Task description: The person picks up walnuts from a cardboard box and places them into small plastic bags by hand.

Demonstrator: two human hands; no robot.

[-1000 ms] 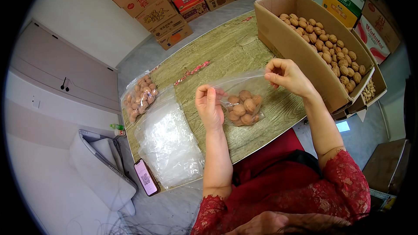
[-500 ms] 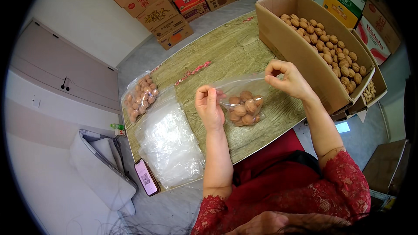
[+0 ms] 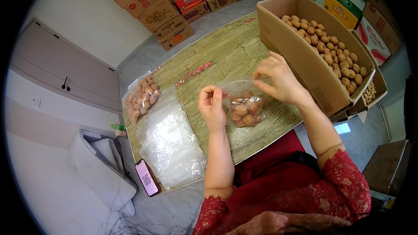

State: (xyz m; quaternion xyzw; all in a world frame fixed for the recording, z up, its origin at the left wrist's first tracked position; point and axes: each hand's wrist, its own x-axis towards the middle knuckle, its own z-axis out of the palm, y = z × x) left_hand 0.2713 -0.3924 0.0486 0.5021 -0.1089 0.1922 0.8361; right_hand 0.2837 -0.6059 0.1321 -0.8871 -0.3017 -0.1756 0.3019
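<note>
Both hands stay put: left hand (image 3: 212,108) and right hand (image 3: 275,78) keep their fingers pinching the walnut bag (image 3: 244,104) mouth.

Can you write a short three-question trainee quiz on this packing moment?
1. True or false: both hands grip the top edge of the clear bag of walnuts.
2. Where is the phone? A) near table corner B) inside the cardboard box C) in the right hand
3. What lies beside the filled bag on the left?

Key: 1 true, left hand and right; 2 A; 3 a stack of empty clear bags.
</note>
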